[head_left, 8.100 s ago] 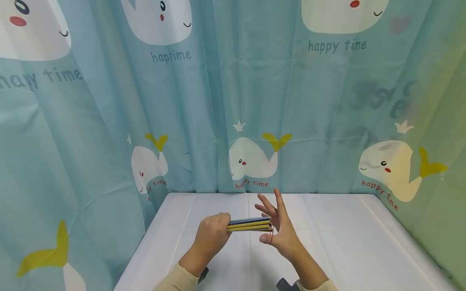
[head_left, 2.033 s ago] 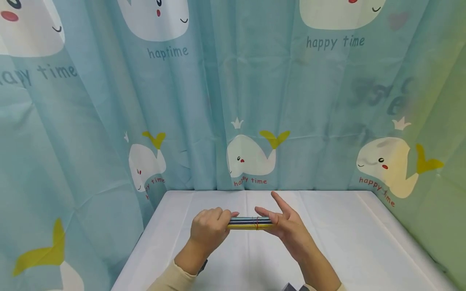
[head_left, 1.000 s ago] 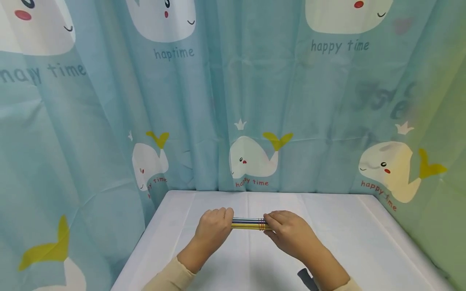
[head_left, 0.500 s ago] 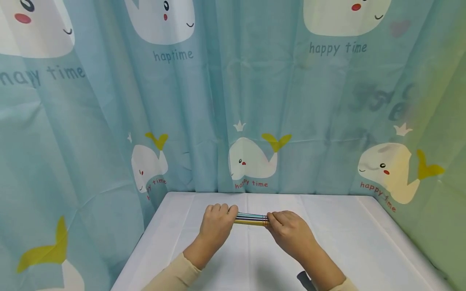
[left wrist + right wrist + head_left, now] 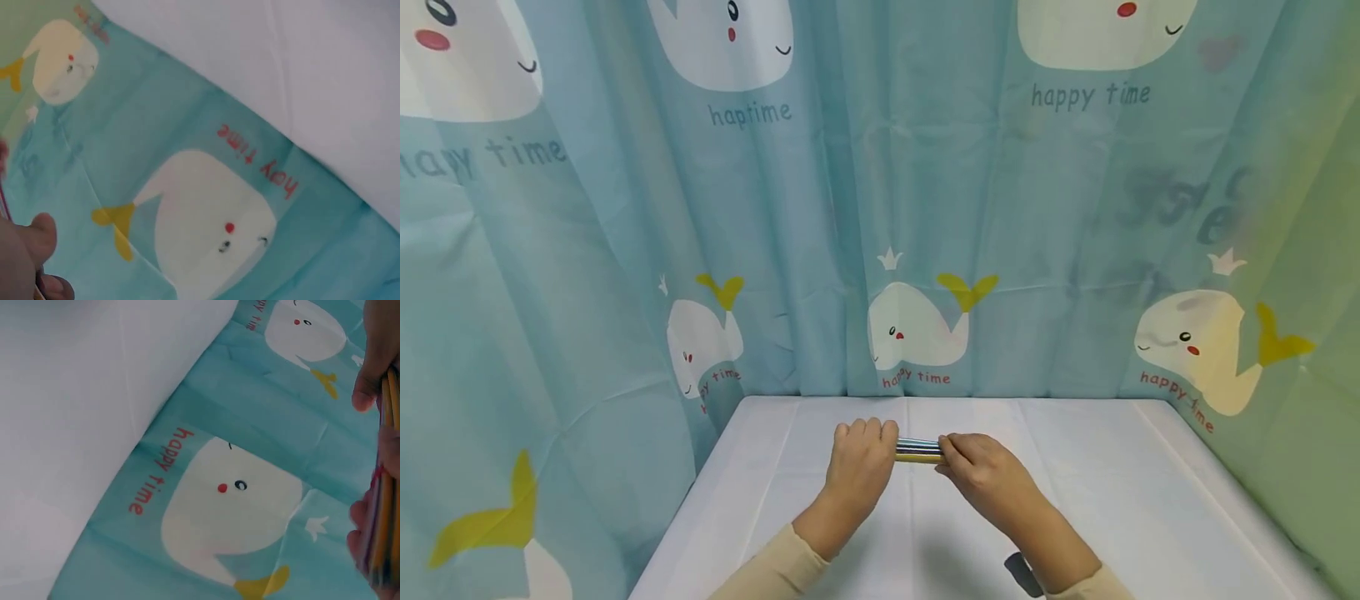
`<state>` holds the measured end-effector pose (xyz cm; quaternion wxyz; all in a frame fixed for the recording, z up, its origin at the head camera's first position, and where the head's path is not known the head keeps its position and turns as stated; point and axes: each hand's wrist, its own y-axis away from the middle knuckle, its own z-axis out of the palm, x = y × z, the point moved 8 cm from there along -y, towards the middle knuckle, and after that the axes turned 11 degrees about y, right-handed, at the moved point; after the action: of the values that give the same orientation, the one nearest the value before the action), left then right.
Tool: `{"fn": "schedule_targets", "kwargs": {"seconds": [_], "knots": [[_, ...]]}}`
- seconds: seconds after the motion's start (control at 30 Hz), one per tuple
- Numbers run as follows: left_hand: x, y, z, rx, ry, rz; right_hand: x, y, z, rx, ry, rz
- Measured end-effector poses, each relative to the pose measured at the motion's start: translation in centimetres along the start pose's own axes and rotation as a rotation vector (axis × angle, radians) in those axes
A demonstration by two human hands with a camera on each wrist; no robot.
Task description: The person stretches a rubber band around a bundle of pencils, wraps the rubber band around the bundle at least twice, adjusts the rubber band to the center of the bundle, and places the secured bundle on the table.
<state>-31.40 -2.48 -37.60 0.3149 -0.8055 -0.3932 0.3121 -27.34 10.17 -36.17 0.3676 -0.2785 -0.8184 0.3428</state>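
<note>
A bundle of slim pencils (image 5: 919,451), yellow, dark and light blue, is held level above the table between both hands. My left hand (image 5: 862,462) grips its left part, knuckles up. My right hand (image 5: 992,479) pinches the right part between thumb and fingers. In the right wrist view, a red rubber band (image 5: 377,476) circles the pencils close to my right fingers; in the head view those fingers cover it. The left wrist view catches only part of my left hand (image 5: 28,250) at its lower left edge.
A white-covered table (image 5: 1105,500) lies beneath the hands. Behind it hangs a blue-green curtain (image 5: 820,208) printed with whales. A dark strap piece (image 5: 1022,575) shows by the right wrist.
Earlier the right hand was spread, stretching the red band at the bundle's right end. The band then looped round the pencils. The right fingers now cover it, and the hands are closer together.
</note>
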Motion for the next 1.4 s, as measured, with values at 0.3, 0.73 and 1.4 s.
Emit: {"fn": "schedule_targets", "kwargs": {"seconds": [0.3,0.73,1.4], "knots": [[-0.7,0.0,-0.2,0.023,-0.025,-0.013,0.6,-0.2,0.5,-0.113,0.062,0.013],[-1.0,-0.3,-0.6,0.058,-0.004,0.025,0.1,0.2,1.5,-0.08,0.096,0.061],[0.3,0.1,-0.3,0.071,0.012,0.081,-1.2,-0.5,1.4,-0.086,0.192,-0.001]]}}
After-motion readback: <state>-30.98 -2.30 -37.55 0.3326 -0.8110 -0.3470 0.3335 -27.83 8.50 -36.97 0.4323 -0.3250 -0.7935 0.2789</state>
